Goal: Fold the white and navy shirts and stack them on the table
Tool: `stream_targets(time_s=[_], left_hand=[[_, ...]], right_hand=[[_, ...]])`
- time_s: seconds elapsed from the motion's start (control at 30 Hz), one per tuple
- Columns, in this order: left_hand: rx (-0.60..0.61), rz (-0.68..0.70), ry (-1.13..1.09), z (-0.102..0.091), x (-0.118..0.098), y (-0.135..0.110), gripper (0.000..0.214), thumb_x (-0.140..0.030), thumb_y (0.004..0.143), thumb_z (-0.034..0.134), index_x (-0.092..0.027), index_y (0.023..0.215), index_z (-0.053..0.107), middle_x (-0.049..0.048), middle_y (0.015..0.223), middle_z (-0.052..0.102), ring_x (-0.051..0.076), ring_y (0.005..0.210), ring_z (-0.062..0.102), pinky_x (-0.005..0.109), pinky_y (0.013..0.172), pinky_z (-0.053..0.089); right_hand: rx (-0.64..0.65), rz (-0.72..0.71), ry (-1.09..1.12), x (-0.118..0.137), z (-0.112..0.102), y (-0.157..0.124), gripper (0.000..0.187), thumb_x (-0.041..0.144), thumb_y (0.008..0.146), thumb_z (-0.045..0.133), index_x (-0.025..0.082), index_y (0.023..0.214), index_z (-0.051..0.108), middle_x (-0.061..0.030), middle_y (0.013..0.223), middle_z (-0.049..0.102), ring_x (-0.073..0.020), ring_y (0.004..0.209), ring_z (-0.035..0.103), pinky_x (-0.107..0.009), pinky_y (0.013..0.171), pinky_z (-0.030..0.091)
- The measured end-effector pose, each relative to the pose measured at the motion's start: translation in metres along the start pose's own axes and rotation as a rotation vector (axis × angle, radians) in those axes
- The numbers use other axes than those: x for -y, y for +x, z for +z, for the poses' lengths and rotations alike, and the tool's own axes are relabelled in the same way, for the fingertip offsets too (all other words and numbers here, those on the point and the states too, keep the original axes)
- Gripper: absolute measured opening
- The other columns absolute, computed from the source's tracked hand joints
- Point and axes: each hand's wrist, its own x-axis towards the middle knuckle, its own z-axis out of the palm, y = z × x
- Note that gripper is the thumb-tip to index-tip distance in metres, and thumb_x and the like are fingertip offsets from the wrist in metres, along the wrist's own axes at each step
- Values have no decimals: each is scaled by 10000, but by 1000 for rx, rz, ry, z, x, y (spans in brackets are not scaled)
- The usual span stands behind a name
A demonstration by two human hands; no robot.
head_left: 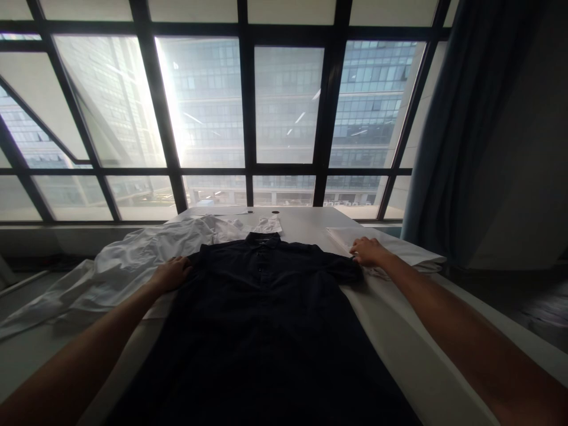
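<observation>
A dark short-sleeved shirt (pixel 261 319) lies front up and spread out on the white table, its collar at the far end and its lower part running toward me. At its left sleeve is my left hand (pixel 174 273), closed on the cuff with the fingertips partly hidden. My right hand (pixel 367 252) pinches the end of the right sleeve, which is pulled out sideways. The buttoned placket runs down the middle of the shirt.
Crumpled white cloth (pixel 142 254) is heaped on the left and hangs past the table edge. Folded white fabric (pixel 399 247) lies at the right, beside my right hand. Beyond the table (pixel 306 218) stand large framed windows; a blue curtain (pixel 437 154) hangs at right.
</observation>
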Motion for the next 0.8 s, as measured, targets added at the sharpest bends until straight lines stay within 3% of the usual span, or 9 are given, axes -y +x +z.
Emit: stream_targets(time_s=[0.2,0.33,0.43,0.53,0.67,0.73,0.8], left_hand=[[-55,-27,-88,0,-5,-5,310,-334,938,464,-165,1133,636,159,1251,637,349,1205,562,446,966,438],[28,-82,-88,-28,-20,-12,237,-268,875,570,-172,1058,688,153,1156,687,354,1114,620,417,899,474],[103,-117,-23,-59,-53,-6,195,-177,837,591,-106,979,705,208,1088,700,354,1003,657,427,828,493],[-1,-22,-7,-83,-124,4,237,-197,889,536,-88,1028,694,215,1216,649,334,1146,591,413,915,463],[-34,254,-98,-91,-267,0,339,-433,946,478,-214,1019,726,74,1133,709,238,1062,646,297,870,492],[-4,428,-245,-87,-339,-9,352,-447,938,482,-217,966,746,84,1058,730,249,998,677,309,835,515],[8,504,-378,-81,-399,-16,347,-473,919,513,-222,987,744,90,1087,726,258,1013,679,310,839,522]], right_hand=[[-32,53,32,9,4,6,136,254,753,721,217,873,772,-132,1210,621,-339,1202,517,-476,996,389],[-123,332,434,-2,-1,10,209,243,814,649,142,973,739,-137,1060,693,-277,1014,636,-382,890,485],[-272,489,839,-10,-1,8,214,195,793,668,110,986,701,-95,903,713,-197,806,670,-291,758,530],[-405,546,1203,-5,3,3,199,168,777,679,113,968,668,-59,815,692,-147,654,641,-257,608,542],[-433,511,1418,7,9,-5,177,156,764,699,134,930,642,-29,773,663,-128,590,615,-250,515,539],[-430,523,1455,9,11,-8,175,156,758,709,139,915,633,-25,767,661,-132,586,620,-258,506,546],[-431,533,1469,8,11,-9,167,152,751,718,141,893,630,-24,760,664,-135,583,624,-265,508,554]])
